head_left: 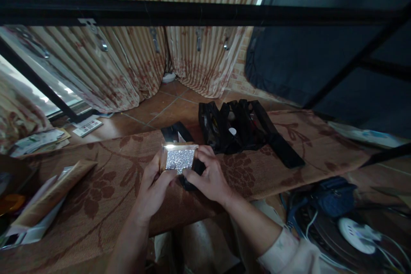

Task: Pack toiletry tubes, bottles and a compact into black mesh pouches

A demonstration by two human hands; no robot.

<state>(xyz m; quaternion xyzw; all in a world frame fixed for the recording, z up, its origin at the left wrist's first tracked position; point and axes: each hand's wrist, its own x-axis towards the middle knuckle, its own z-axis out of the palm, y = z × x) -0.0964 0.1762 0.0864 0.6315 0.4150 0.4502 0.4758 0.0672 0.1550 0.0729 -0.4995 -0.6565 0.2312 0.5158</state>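
A small gold-rimmed box [180, 159] with a glittering, crystal-like face is held up over the cloth-covered surface. My left hand [156, 184] grips its left side, with the thumb along the lower edge. On the other side my right hand [210, 177] holds it with curled fingers, its thumb near the bottom of the sparkling panel. Behind and below the box lies a black strap-like item [177, 130], partly hidden by it and my hands. Just beyond my right hand stands a black organizer bag [236, 139] with several compartments; a flap stretches out to its right.
A brown patterned cloth [128, 162] covers the surface. At left lie a rolled brown paper [61, 195] and some papers [40, 140]. A dark metal bar [205, 13] crosses in front of curtains. At lower right are a white power strip [356, 234], cables and a blue bag [334, 197].
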